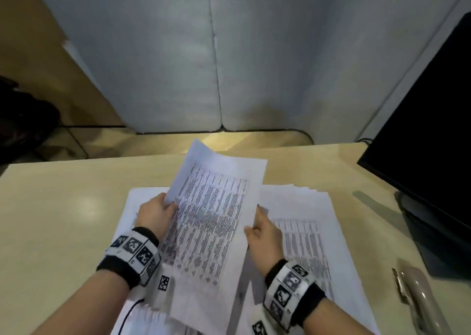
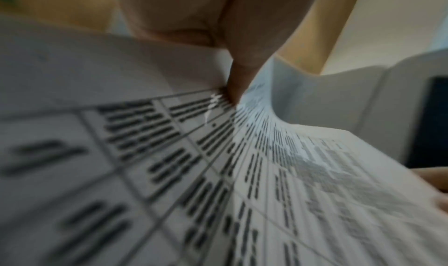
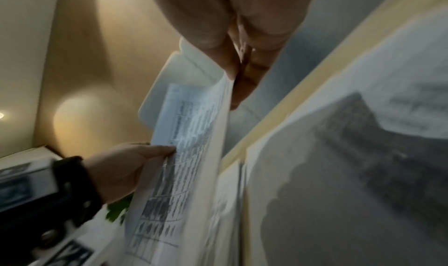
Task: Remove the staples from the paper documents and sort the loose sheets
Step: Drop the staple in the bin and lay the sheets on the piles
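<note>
Head view: both forearms reach in from the bottom edge, each with a marker-patterned wristband. A printed document (image 1: 211, 222) with table text is held up off the desk (image 1: 63, 207), tilted, far end higher. Left hand (image 1: 155, 213) grips its left edge, thumb on top of the page, other fingers hidden under it. Right hand (image 1: 265, 232) is at the right edge, fingers pointing forward along it; pinch not clear from here. Only this view shows the layout: a fanned stack of loose sheets (image 1: 305, 227) lies flat on the desk to the right of the held document, another paper pile (image 1: 132, 207) lies under the left hand, a beige stapler-like tool (image 1: 418, 296) sits near the right desk edge, a black monitor (image 1: 428, 135) stands far right, and a grey partition (image 1: 204, 54) is behind the desk.

Left wrist view: very close and blurred. The thumb (image 2: 242, 63) presses down onto the document (image 2: 169, 174), and the sheet bends up sharply just past it. Underside fingers not visible. The head view does not show this curl in the paper.

Right wrist view: shows the pinch the head view hides. Right fingers (image 3: 225, 59) are closed on the edge of the document (image 3: 189, 136), thumb one side, fingers the other. The left hand (image 3: 126, 166) appears across the page, thumb flat on the print. Sheets on the desk (image 3: 339, 174) fill the right side, blurred. No staple can be made out in any view.
</note>
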### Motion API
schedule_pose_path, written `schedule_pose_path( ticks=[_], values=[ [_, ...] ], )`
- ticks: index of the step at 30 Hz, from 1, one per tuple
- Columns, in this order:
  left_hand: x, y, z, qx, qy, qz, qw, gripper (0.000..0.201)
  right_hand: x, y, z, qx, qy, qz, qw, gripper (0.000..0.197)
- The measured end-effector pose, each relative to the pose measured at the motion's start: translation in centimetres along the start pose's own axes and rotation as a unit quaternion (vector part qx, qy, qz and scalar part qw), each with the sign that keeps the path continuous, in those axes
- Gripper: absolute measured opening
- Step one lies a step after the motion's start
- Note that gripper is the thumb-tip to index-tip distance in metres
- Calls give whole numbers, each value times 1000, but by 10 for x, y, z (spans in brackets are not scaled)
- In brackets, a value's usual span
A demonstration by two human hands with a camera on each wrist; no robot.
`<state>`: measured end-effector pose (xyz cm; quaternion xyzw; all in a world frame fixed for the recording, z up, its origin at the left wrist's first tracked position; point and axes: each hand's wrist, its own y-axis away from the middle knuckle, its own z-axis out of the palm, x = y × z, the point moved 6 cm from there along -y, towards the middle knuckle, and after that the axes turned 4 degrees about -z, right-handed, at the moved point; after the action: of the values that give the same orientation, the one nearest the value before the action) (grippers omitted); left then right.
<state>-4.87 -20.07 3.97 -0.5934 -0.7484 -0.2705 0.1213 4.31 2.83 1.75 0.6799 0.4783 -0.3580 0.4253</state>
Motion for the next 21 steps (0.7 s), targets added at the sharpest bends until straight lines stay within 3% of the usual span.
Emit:
schedule_pose_path(
  ticks=[3,5,7,10,14,17,19,21],
  values=[
    [-69,-16,0,-25,-104,-80,991,17,4,-13,65,-89,50,14,995,52],
    [-106,-21,4,-12,-122,-114,986,18,6,-18,98,-140,114,24,983,61],
    [-136,-25,9,-3,-148,-151,977,21,6,-19,122,-187,162,42,968,71],
    [-167,-29,16,-12,-174,-206,963,40,5,-15,141,-226,210,84,948,70],
    [-168,-32,14,34,-66,-214,974,51,3,-10,157,-252,231,100,934,71],
    [-160,-34,12,31,-54,-252,966,84,7,-10,158,-273,190,114,936,78],
    [-142,-32,9,29,-90,-273,957,96,5,-15,143,-246,161,89,952,81],
    [-113,-29,16,34,-109,-254,960,99,9,-26,109,-177,114,82,974,77]
  ],
)
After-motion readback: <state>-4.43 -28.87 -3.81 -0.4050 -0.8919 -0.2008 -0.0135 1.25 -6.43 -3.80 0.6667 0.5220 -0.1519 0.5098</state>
